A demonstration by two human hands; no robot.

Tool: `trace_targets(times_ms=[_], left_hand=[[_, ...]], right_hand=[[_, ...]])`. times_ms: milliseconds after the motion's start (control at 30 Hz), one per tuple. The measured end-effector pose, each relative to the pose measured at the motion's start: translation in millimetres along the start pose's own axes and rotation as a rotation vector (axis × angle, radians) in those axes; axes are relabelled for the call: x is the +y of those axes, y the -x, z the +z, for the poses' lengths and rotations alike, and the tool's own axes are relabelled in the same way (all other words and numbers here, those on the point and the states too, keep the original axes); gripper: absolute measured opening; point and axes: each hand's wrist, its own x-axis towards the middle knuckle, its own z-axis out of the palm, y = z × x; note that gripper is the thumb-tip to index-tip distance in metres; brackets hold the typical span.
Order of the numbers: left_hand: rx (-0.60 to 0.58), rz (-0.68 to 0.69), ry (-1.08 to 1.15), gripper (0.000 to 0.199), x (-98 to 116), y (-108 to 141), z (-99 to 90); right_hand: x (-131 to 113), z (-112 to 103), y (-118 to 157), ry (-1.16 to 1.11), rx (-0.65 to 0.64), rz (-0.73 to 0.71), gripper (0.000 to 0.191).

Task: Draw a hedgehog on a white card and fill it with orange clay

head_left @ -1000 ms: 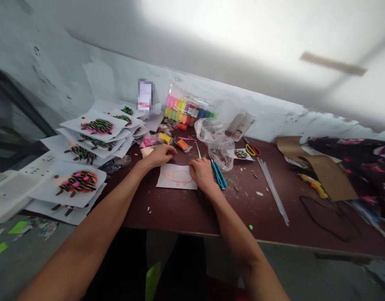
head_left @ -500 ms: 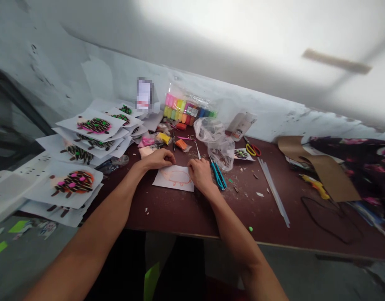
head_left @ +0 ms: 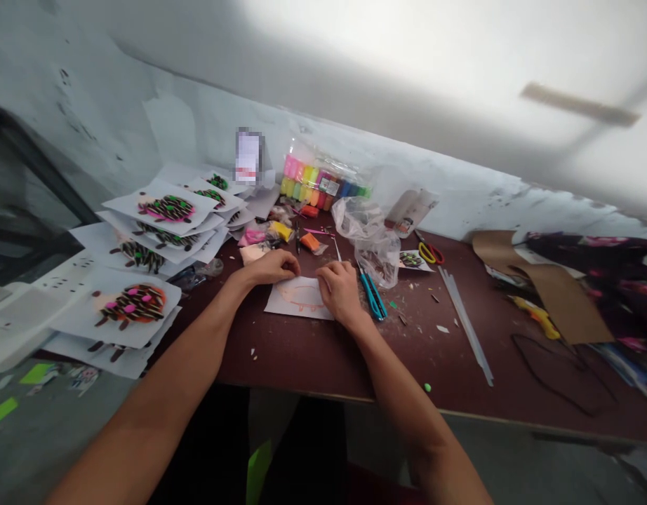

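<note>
On the dark red table lies a small white sheet of paper (head_left: 295,308) with an orange outline of a rounded animal with short legs. My left hand (head_left: 274,266) rests at its upper left corner, fingers curled in; whatever they may pinch is hidden. Over the right edge of the sheet, my right hand (head_left: 339,289) has its fingers bent and pressed together, covering part of the outline. Just right of that hand are turquoise-handled scissors (head_left: 373,294). Behind the left hand sits a pale pink lump of clay (head_left: 254,252) beside bagged yellow clay (head_left: 281,231).
At left, stacked paper sheets (head_left: 168,273) carry clay hedgehogs. A multicoloured clay pack (head_left: 323,182) leans on the wall, near crumpled plastic bags (head_left: 376,256). Further right are yellow-and-red scissors (head_left: 429,254), clear glue sticks (head_left: 465,326) and a yellow glue gun (head_left: 537,315).
The whole view has shifted slightly, so the table things sit a little further right. My right hand has moved slightly left over the sheet and covers more of the outline. My left hand stays curled.
</note>
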Motion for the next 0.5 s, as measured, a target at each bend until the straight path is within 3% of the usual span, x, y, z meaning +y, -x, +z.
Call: trace_targets(times_ms=[167,500], left_hand=[[0.008,0.002,-0.018,0.020,5.7,2.7,-1.2],[-0.001,-0.034,0.018,0.020,6.1,1.3,0.1]], right_hand=[[-21.8,0.6,9.8,-0.104,-0.052,-0.263,0.026],[-37.3,1.0,10.7,0.045,-0.185,-0.319,0.033]])
